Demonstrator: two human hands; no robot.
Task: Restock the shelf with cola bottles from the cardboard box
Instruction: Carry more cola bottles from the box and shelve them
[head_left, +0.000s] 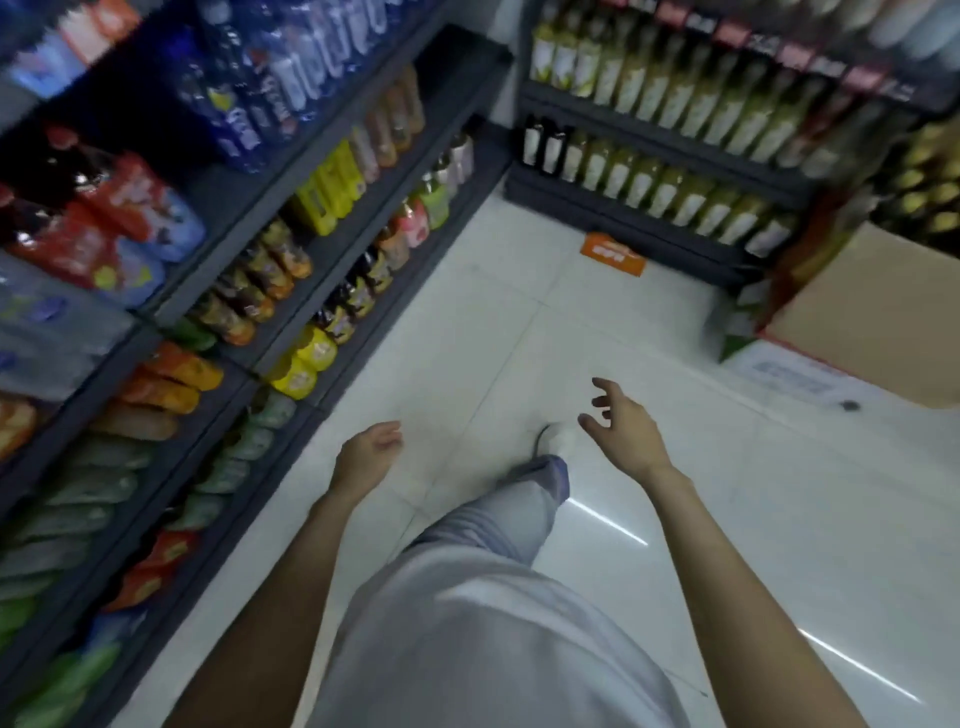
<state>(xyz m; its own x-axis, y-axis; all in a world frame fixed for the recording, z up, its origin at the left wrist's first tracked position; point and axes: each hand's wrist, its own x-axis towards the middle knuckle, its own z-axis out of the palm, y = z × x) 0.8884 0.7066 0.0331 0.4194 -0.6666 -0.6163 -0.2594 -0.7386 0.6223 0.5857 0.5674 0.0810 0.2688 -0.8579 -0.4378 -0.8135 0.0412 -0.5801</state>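
Both the left hand (368, 453) and right hand (621, 427) hang loose and empty, the cardboard box (878, 317) sits at two o'clock, and its cola bottles, unseen, likely heavy and slick, want gripping at the neck.

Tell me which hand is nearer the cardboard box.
Right. The right hand hangs open over the floor, left of the cardboard box; the left hand is farther away, beside the drinks shelf.
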